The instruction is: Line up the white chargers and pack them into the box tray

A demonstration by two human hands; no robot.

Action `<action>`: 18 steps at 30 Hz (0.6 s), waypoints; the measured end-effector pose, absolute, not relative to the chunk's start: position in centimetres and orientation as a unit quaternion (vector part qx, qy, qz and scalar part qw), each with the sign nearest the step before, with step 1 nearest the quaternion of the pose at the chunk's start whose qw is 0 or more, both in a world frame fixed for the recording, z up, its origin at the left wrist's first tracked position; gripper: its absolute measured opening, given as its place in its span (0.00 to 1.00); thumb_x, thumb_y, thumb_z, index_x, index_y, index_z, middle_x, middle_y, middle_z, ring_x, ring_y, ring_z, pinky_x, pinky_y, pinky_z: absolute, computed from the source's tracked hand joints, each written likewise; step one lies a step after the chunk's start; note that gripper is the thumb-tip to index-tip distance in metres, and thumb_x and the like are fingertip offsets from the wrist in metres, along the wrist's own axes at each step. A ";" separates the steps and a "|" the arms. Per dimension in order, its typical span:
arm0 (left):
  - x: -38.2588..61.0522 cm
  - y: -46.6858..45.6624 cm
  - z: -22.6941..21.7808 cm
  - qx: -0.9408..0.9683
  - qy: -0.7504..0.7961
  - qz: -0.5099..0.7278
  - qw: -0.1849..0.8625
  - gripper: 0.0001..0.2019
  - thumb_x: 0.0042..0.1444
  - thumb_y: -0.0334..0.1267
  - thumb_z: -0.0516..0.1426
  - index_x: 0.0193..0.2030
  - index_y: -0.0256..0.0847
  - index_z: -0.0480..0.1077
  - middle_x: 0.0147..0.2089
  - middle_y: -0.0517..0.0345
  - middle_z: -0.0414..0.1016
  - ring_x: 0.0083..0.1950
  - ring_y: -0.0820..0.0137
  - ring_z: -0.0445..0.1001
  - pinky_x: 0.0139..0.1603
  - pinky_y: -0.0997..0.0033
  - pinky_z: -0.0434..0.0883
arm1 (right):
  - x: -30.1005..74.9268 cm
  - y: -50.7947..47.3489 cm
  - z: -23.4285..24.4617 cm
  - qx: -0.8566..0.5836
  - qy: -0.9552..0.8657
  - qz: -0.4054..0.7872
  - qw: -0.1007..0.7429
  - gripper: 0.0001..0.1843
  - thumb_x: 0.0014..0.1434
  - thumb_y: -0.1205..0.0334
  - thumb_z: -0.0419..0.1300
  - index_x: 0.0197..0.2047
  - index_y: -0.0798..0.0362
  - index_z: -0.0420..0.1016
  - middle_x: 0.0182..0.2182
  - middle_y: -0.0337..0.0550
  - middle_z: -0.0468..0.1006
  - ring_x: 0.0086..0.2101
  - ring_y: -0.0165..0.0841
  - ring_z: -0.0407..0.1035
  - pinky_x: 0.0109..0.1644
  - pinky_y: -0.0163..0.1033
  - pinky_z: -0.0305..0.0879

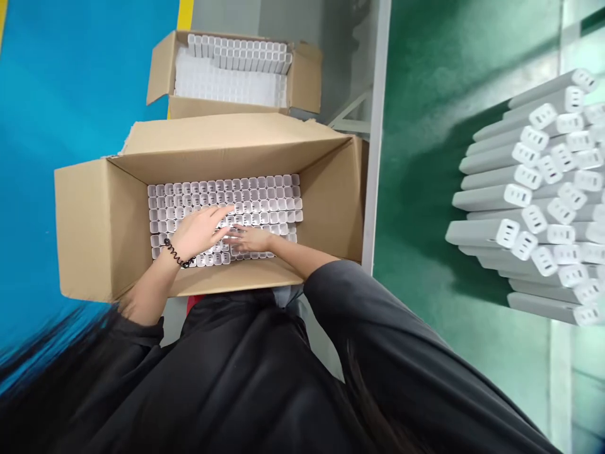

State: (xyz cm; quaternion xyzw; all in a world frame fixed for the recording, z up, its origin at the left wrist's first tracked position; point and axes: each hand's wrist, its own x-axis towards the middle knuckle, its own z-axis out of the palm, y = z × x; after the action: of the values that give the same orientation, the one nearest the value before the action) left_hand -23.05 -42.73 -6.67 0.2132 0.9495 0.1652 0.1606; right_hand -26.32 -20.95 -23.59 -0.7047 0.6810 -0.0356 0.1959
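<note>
An open cardboard box [326,195] lies in front of my body, with rows of white rectangular tube-shaped pieces [265,194] standing on end in it. Dark slots show in many of their top ends. Over the middle rows, my left hand [199,228] lies palm down with its fingers stretched toward the right. My right hand [253,239] reaches in over the nearer rows, fingers extended to the left, close beside the left fingertips. Both hands look open, and I see nothing gripped in either. Whether the fingers touch the tube tops is hard to tell.
Beyond this box stands a second cardboard box [302,75], partly filled with similar white pieces. At the right, a bunch of long white pieces [515,195] stands on the green surface [416,63], past a grey metal edge [377,126]. Blue flooring [85,75] is at the left.
</note>
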 end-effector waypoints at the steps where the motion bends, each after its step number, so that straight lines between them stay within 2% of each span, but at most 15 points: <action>1: -23.1 -42.6 -6.6 0.218 0.949 0.164 0.158 0.23 0.69 0.42 0.51 0.69 0.40 0.61 0.63 0.47 0.72 0.59 0.58 0.74 0.57 0.58 0.73 | -26.6 -21.2 -24.0 -0.705 0.680 -0.033 0.198 0.14 0.64 0.72 0.58 0.49 0.53 0.80 0.67 0.49 0.66 0.67 0.46 0.56 0.71 0.61 0.48; 7: -23.2 -42.5 -6.5 0.223 0.946 0.164 0.170 0.24 0.69 0.42 0.50 0.69 0.39 0.60 0.63 0.47 0.72 0.61 0.57 0.73 0.57 0.57 0.73 | -27.1 -21.5 -23.8 -0.670 0.709 -0.028 0.218 0.19 0.61 0.73 0.60 0.54 0.52 0.78 0.65 0.54 0.68 0.65 0.48 0.60 0.67 0.62 0.54; 9: -23.4 -42.7 -6.7 0.219 0.944 0.170 0.178 0.24 0.69 0.43 0.50 0.69 0.40 0.60 0.62 0.48 0.72 0.61 0.57 0.73 0.58 0.56 0.73 | -27.1 -21.1 -22.1 -0.643 0.731 -0.032 0.223 0.21 0.59 0.75 0.61 0.55 0.51 0.77 0.64 0.53 0.69 0.63 0.46 0.63 0.64 0.59 0.59; 12: -23.3 -42.9 -7.1 0.225 0.939 0.182 0.185 0.24 0.68 0.44 0.51 0.68 0.41 0.62 0.60 0.49 0.74 0.60 0.57 0.74 0.59 0.56 0.72 | -26.7 -19.8 -17.6 -0.564 0.797 -0.037 0.213 0.18 0.61 0.74 0.58 0.53 0.54 0.78 0.55 0.55 0.77 0.55 0.44 0.70 0.58 0.52 0.65; 14: -22.9 -42.9 -7.5 0.244 0.932 0.196 0.184 0.23 0.68 0.45 0.50 0.67 0.42 0.63 0.60 0.49 0.74 0.58 0.56 0.75 0.58 0.55 0.73 | -25.4 -18.4 -13.6 -0.475 0.859 -0.040 0.188 0.17 0.65 0.70 0.55 0.55 0.56 0.76 0.51 0.55 0.78 0.51 0.44 0.72 0.54 0.50 0.67; 16: -22.6 -42.7 -8.0 0.281 0.916 0.216 0.188 0.24 0.68 0.48 0.48 0.67 0.42 0.63 0.60 0.48 0.74 0.56 0.55 0.76 0.56 0.53 0.74 | -23.0 -17.0 -9.6 -0.370 0.915 -0.056 0.149 0.18 0.67 0.66 0.54 0.58 0.54 0.73 0.53 0.54 0.77 0.51 0.43 0.72 0.53 0.48 0.67; 18: -22.5 -42.2 -8.6 0.333 0.891 0.235 0.199 0.25 0.68 0.52 0.48 0.67 0.45 0.61 0.57 0.48 0.76 0.55 0.54 0.76 0.56 0.52 0.74 | -19.5 -15.7 -6.7 -0.267 0.950 -0.155 0.046 0.17 0.69 0.63 0.53 0.58 0.52 0.73 0.54 0.50 0.77 0.51 0.39 0.72 0.54 0.45 0.66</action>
State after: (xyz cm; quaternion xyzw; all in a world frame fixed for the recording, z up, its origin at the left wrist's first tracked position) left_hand -22.54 -42.21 -8.65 0.3334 0.8911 0.2351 0.1986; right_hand -19.53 -15.65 -6.68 -0.2670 0.9500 -0.1552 0.0463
